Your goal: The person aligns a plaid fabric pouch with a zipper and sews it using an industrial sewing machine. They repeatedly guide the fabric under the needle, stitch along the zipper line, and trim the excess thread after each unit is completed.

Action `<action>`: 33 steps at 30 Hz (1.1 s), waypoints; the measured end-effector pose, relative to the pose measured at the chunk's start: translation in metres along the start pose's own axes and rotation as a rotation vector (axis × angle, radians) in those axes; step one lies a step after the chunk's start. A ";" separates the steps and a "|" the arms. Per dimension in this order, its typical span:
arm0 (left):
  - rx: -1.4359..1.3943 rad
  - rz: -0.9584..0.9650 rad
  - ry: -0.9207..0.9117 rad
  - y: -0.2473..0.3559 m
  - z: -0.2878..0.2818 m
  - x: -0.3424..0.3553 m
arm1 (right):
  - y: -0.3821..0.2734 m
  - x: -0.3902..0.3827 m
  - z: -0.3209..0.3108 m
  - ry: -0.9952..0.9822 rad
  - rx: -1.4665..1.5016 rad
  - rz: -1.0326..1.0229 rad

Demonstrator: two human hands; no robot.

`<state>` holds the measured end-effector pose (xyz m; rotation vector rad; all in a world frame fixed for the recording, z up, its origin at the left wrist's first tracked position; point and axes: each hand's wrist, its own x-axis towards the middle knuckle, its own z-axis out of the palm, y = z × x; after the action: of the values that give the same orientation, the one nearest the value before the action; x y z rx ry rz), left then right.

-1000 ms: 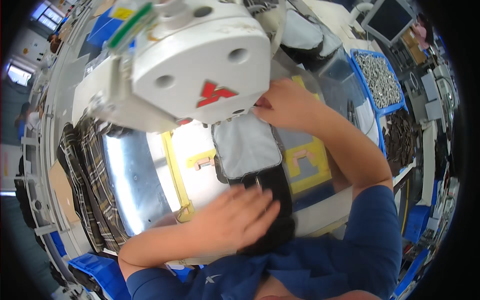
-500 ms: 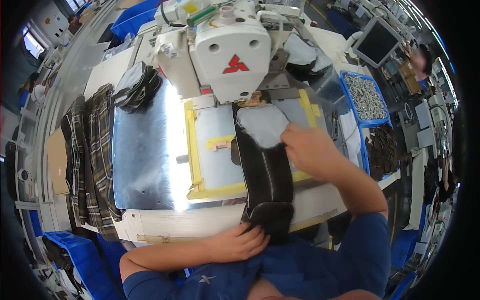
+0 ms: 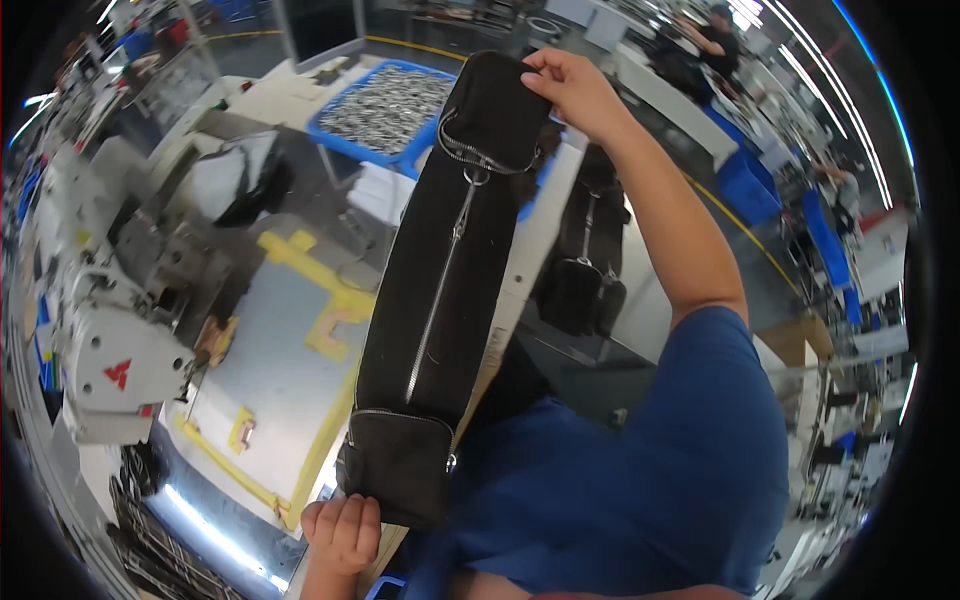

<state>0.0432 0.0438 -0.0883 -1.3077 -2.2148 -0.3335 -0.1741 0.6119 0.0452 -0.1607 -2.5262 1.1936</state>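
Stretched lengthwise between my hands is a long black fabric bag panel (image 3: pixel 400 310). A silver zip (image 3: pixel 438 290) runs down its middle, with a ring and pull at the far end. Zipped black pockets sit at both ends: the far pocket (image 3: pixel 495 110) and the near pocket (image 3: pixel 400 465). The fingers of my right hand (image 3: pixel 570 90) pinch the far pocket's right edge. My left hand (image 3: pixel 345 530) is curled closed at the near pocket's lower left corner; its fingertips are partly hidden.
A white sewing machine (image 3: pixel 125 365) stands at left beside a yellow-taped plate (image 3: pixel 260 350). Beyond are a blue tray (image 3: pixel 325 135) of small metal parts and a pale-and-black fabric pile (image 3: pixel 235 180). Right of the panel lies a similar black zipped piece (image 3: pixel 580 260).
My view has turned right, away from the machine. The black panel has left the machine plate and is now held out at both ends; the pale oval patch no longer shows on it.
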 end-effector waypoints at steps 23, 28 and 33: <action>-0.431 -0.167 -0.357 0.018 0.090 0.106 | 0.114 -0.006 -0.092 0.375 -0.494 -0.035; -0.452 -0.343 -0.239 0.001 0.063 0.058 | -0.067 0.015 0.021 0.050 -0.091 -0.565; -0.555 -0.409 -0.186 -0.011 0.056 0.054 | -0.159 -0.023 0.057 -0.263 -0.065 -0.750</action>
<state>-0.0053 0.1039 -0.1029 -1.1617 -2.6598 -1.0819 -0.1653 0.4629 0.1278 0.9002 -2.4531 0.8523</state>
